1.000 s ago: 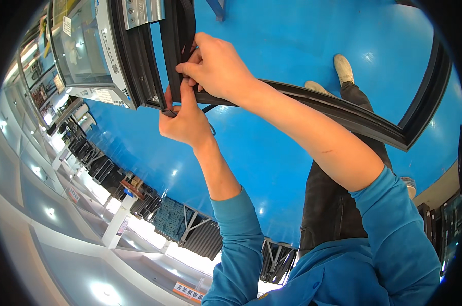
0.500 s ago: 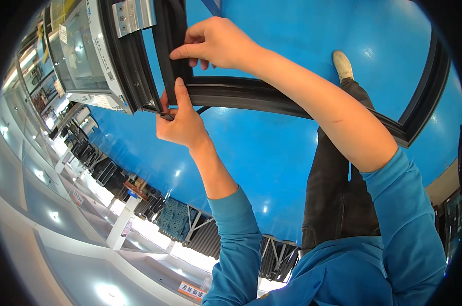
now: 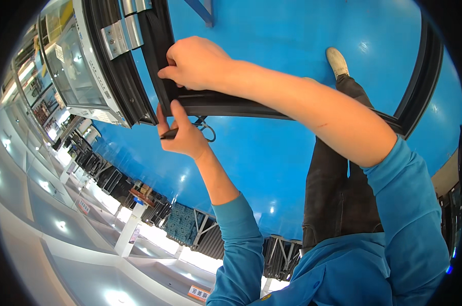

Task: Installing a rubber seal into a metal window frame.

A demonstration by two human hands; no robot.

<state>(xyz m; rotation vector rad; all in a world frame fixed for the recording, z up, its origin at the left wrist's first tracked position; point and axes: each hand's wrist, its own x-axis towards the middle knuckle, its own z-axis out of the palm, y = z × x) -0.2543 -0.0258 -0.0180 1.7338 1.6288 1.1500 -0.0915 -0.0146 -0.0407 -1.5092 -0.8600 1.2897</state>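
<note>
Stretching above the blue floor (image 3: 261, 163), the black frame (image 3: 231, 106) looks stiff, smooth and fairly heavy to me; I'd hold it near its left corner. There my right hand (image 3: 194, 64) bends its fingers, their hold impossible to tell. My left hand (image 3: 185, 137) clasps a dark looped tool (image 3: 201, 122), likely light and hard.

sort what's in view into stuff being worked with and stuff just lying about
In hand:
black frame, right hand at its corner
dark piece in the left hand

Seemingly just around:
glass panel at left
blue-green stack in the background
hanging sign
</note>
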